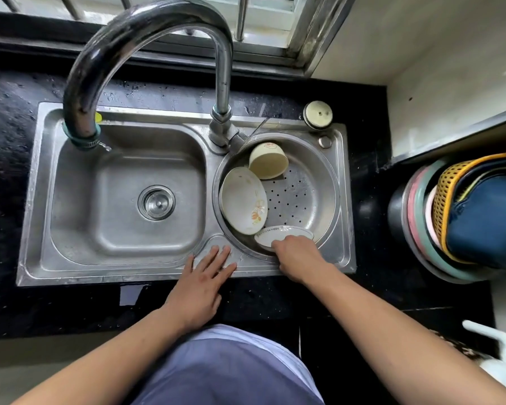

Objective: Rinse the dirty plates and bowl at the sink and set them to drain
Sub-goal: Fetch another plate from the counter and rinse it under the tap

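1. A steel double sink [41,200] sits in a black counter [6,92]. It has a big square basin on the left and a round basin on the right.
2. A round metal strainer bowl [327,194] with small holes fills the right basin.
3. A cream bowl [268,160] lies tipped on its side at the far edge of the strainer bowl, near the tap base.
4. A white plate with an orange flower [243,200] leans on its edge against the left wall of the strainer bowl. It touches the cream bowl.
5. A small white plate with a dark line and tiny words [281,231] leans at the near edge of the strainer bowl.
6. The right hand [297,255] holds this small plate by its near rim. The fingers curl down over it and pinch it.
7. The left hand [203,282] lies flat on the near rim of the sink, between the two basins. Its fingers are straight and a little spread, and it holds nothing.
8. The curved tap [146,33] points over the left basin. No water shows.
9. The drain plug [157,203] sits in the middle of the left basin.
10. Stacked plastic tubs and a yellow basket [444,206] stand at the right end of the counter.
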`<state>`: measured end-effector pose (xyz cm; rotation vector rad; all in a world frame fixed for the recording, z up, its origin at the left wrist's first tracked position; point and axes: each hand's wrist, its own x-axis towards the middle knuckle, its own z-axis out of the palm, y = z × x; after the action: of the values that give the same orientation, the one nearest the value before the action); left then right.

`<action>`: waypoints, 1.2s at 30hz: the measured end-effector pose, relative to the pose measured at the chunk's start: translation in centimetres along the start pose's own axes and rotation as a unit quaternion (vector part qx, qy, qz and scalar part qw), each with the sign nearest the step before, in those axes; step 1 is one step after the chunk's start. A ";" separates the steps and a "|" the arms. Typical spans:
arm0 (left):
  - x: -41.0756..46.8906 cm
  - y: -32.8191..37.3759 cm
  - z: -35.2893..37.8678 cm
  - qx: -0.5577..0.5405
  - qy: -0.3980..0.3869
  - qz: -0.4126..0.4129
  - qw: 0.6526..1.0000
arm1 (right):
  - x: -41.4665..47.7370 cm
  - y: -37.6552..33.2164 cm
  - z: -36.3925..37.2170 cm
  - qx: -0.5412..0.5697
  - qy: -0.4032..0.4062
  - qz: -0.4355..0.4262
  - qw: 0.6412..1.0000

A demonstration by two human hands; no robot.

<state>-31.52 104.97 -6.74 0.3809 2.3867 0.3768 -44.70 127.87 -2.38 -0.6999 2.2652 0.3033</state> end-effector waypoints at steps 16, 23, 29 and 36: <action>0.0 -0.3 0.2 -0.003 -0.016 -0.015 1.000 | 0.1 -2.0 2.0 0.169 0.056 0.041 0.983; 0.2 0.5 -0.4 0.007 -0.015 -0.027 1.000 | -0.3 -1.3 2.7 0.186 0.066 0.044 0.979; 0.3 0.7 -1.0 -0.006 -0.017 -0.029 0.999 | -0.9 -1.7 2.4 0.173 0.060 0.040 0.982; 0.0 1.1 -1.9 0.004 -0.031 -0.029 0.999 | -2.6 -2.5 2.7 0.174 0.066 0.060 0.981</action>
<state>-32.58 105.70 -4.96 0.3209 2.3332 0.3229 -40.22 127.93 -2.42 -0.4115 2.4059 -0.0883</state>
